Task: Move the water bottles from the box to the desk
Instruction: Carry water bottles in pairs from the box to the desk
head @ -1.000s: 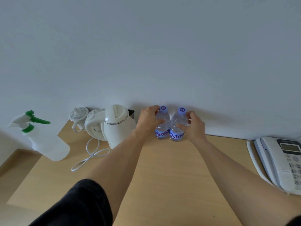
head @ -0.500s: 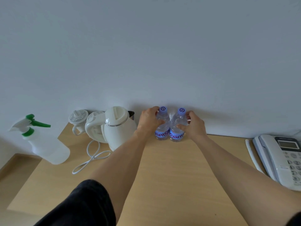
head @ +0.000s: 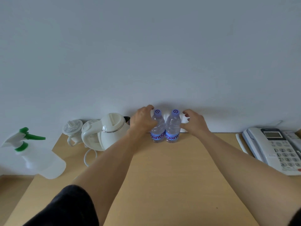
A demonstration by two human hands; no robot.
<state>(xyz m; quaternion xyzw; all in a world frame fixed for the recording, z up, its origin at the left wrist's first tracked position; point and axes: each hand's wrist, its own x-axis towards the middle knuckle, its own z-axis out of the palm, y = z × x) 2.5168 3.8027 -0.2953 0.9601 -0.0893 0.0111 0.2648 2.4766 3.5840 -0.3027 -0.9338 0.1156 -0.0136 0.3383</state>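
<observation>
Two clear water bottles with blue caps and blue labels stand upright side by side on the wooden desk (head: 171, 176), close to the wall. My left hand (head: 141, 119) curls round the left bottle (head: 157, 128), its thumb lying across the front. My right hand (head: 194, 122) hovers just to the right of the right bottle (head: 173, 128), fingers loosely curved, with a small gap between them and the bottle. No box is in view.
A white electric kettle (head: 110, 131) with its cord stands left of the bottles, and two white lidded cups (head: 73, 130) sit behind it. A spray bottle with a green trigger (head: 37, 154) stands at the far left. A white desk phone (head: 276, 147) lies at the right edge.
My right hand has let go of the right bottle and drawn slightly to the right. My left hand's grasp has loosened. Both bottles stay standing in place.
</observation>
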